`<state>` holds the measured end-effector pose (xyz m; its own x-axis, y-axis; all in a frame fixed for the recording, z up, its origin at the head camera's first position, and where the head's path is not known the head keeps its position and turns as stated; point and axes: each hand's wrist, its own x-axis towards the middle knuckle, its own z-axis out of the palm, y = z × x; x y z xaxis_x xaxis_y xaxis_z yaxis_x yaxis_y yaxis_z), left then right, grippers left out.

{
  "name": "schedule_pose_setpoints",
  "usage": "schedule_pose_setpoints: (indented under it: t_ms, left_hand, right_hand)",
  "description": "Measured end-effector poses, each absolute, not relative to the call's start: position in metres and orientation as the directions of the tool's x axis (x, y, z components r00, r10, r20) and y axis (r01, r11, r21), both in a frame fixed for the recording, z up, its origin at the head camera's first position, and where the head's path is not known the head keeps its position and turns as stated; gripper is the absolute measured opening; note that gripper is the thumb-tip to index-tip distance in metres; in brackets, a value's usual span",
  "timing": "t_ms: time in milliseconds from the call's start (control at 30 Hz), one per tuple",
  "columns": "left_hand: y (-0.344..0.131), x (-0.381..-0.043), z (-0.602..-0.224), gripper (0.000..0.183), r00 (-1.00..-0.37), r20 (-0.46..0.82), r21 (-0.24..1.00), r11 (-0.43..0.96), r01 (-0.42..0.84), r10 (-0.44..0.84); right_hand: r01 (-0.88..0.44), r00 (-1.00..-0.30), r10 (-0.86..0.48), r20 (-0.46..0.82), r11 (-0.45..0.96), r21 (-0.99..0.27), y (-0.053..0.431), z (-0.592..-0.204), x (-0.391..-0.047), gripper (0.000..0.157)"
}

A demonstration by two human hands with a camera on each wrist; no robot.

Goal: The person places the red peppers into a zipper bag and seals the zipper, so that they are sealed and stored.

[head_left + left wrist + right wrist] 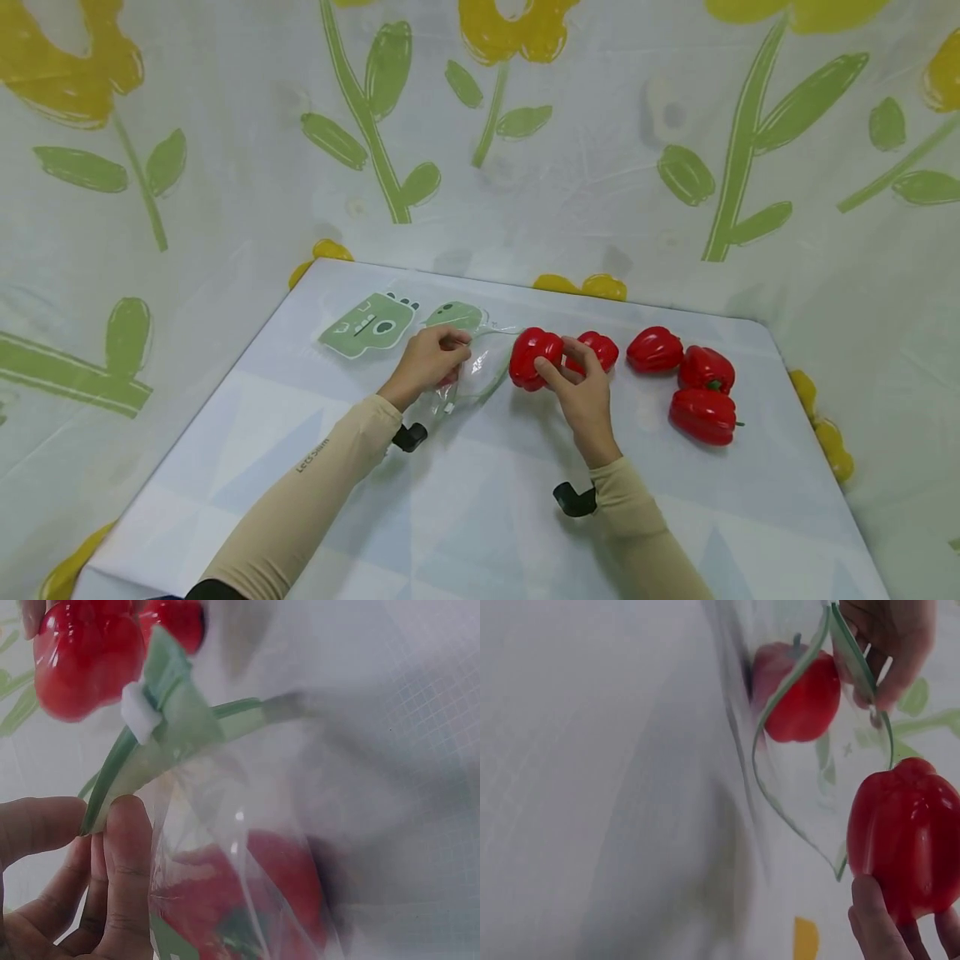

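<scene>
My left hand (429,362) pinches the green-edged rim of a clear zip bag (486,364) between thumb and fingers. The bag's mouth gapes, and a white slider (140,712) sits on its rim in the left wrist view. Inside lies a red bell pepper (804,697) with a green stem. In my right hand (587,408) is another red bell pepper (534,358), gripped by thumb and fingers. That pepper is held above the table, right beside the bag's open mouth, as the right wrist view shows.
One loose red pepper (597,353) lies just behind my right hand. Farther right, three more sit clustered: a back one (654,349), a middle one (705,368) and a front one (702,416). A flat bag with a green printed face (369,325) lies at the back left.
</scene>
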<state>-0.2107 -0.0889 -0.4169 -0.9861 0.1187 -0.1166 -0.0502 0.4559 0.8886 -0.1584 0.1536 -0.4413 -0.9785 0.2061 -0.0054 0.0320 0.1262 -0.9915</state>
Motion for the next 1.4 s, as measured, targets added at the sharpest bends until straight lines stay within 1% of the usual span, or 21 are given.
schedule_pose_setpoints:
  t_ms: [133, 367, 733, 933, 1000, 1167, 1267, 1400]
  left_hand:
    - [-0.088, -0.211, -0.417, 0.023, -0.985, -0.134, 0.879, 0.471, -0.066, 0.112]
    - [-0.086, -0.212, -0.417, 0.03, -0.984, -0.144, 0.875, 0.478, -0.077, 0.103]
    - [-0.083, -0.212, -0.417, 0.024, -0.986, -0.134, 0.878, 0.474, -0.07, 0.102]
    - [-0.084, -0.211, -0.416, 0.024, -0.988, -0.115, 0.882, 0.468, -0.054, 0.103]
    - [-0.084, -0.211, -0.415, 0.024, -0.988, -0.116, 0.885, 0.463, -0.054, 0.106]
    - [-0.084, -0.211, -0.415, 0.024, -0.986, -0.119, 0.893, 0.447, -0.055, 0.115]
    - [-0.084, -0.211, -0.415, 0.024, -0.986, -0.121, 0.892, 0.449, -0.057, 0.115]
    - [-0.084, -0.211, -0.417, 0.023, -0.985, -0.122, 0.892, 0.448, -0.055, 0.124]
  right_hand:
    - [0.056, -0.984, 0.172, -0.036, 0.112, -0.992, 0.142, -0.445, -0.16, 0.073]
    - [0.083, -0.989, 0.133, -0.065, 0.135, -0.987, 0.122, -0.448, -0.163, 0.07]
    - [0.12, -0.99, 0.097, -0.104, 0.177, -0.977, 0.101, -0.452, -0.17, 0.068]
    - [0.136, -0.989, 0.075, -0.126, 0.16, -0.978, 0.097, -0.453, -0.173, 0.069]
    - [0.144, -0.989, 0.065, -0.135, 0.153, -0.978, 0.096, -0.453, -0.173, 0.066]
    - [0.147, -0.989, 0.03, -0.145, 0.085, -0.985, 0.096, -0.453, -0.172, 0.049]
    - [0.149, -0.989, 0.011, -0.149, 0.051, -0.987, 0.097, -0.453, -0.173, 0.048]
    - [0.16, -0.987, 0.009, -0.159, 0.057, -0.986, 0.098, -0.454, -0.175, 0.049]
